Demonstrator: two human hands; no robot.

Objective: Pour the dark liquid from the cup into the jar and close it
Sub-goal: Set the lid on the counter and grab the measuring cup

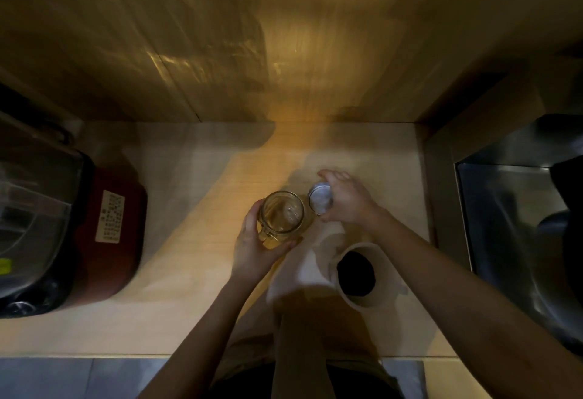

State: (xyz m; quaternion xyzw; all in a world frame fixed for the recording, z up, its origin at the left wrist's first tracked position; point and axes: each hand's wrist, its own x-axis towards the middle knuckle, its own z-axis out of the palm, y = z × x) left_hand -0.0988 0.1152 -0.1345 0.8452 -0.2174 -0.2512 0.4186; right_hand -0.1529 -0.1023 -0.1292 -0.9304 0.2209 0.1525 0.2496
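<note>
A clear glass jar [280, 215] stands open on the pale counter [189, 272], with only a little pale residue visible inside. My left hand [255, 250] wraps around its near left side. Just right of the jar's mouth, my right hand [344, 200] holds a round silver lid [320, 199] tilted on edge, its inner face turned toward the jar. A beige cup [367, 275] full of dark liquid stands on the counter below my right wrist, nearer to me.
A red and black rice cooker [79, 225] with its lid up fills the counter's left side. A steel sink [520, 225] lies to the right. A wooden wall [284, 51] rises behind the counter.
</note>
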